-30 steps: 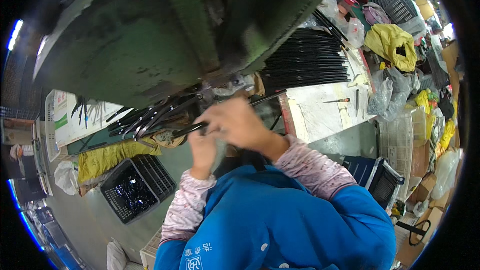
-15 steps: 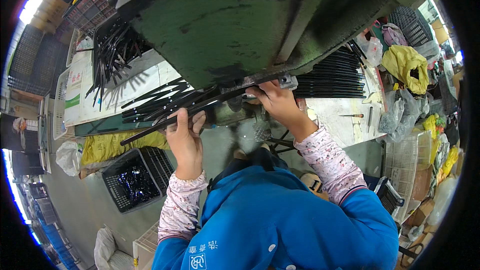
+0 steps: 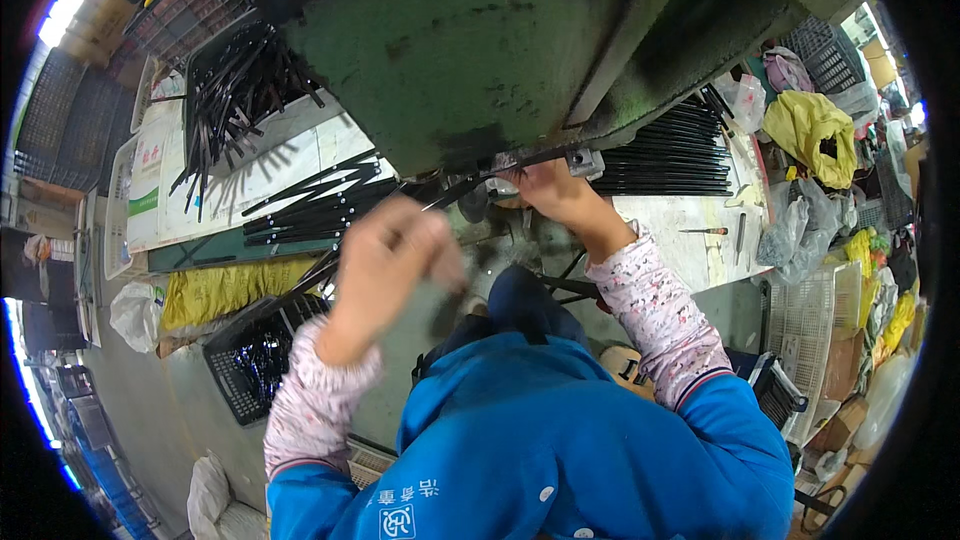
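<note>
Two hands at a worn green press, feeding a thin black rod.

The green machine (image 3: 480,50) fills the upper view, its paint chipped and stained dark. Under its lower edge the right hand (image 3: 555,190) is closed on a long, slim black rod (image 3: 455,190), which slants down to the left. The left hand (image 3: 390,265) is raised and blurred, fingers curled; I cannot tell if it grips anything. Loose black rods (image 3: 320,205) lie on the table behind it.
</note>
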`<state>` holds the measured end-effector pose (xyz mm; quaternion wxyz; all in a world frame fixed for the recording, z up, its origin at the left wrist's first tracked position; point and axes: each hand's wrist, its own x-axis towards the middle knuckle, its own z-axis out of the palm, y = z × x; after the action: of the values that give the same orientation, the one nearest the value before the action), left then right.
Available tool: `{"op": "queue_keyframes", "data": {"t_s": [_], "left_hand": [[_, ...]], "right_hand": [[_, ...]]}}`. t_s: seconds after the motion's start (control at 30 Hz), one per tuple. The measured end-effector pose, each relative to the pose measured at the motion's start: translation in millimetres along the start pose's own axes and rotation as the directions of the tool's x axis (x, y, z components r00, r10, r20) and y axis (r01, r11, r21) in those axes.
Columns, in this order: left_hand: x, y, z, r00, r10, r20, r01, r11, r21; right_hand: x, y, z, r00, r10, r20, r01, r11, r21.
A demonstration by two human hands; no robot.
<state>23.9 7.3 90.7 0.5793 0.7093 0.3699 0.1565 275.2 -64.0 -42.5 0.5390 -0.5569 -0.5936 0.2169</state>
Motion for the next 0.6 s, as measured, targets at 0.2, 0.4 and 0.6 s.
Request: {"op": "queue_keyframes", "data": {"t_s": [0.2, 0.4, 0.6], "left_hand": [[67.7, -65.2, -64.3, 0.848, -0.288, 0.445, 0.121, 0.923, 0.366], [9.2, -77.9, -38.1, 0.742, -0.256, 0.620, 0.543, 0.771, -0.332], [-10.9, -57.0, -26.6, 0.871, -0.148, 0.469, 0.370, 0.825, -0.427]], "right_hand": [[-12.9, 121.8, 16.9, 0.939, -0.132, -0.316, -0.039, 0.876, -0.480], [-9.9, 131.7, 43.9, 0.875, 0.452, -0.170, -0.472, 0.725, -0.501], [-13.1, 136.4, 48.1, 0.862, 0.447, -0.239, -0.492, 0.852, -0.178]]}}
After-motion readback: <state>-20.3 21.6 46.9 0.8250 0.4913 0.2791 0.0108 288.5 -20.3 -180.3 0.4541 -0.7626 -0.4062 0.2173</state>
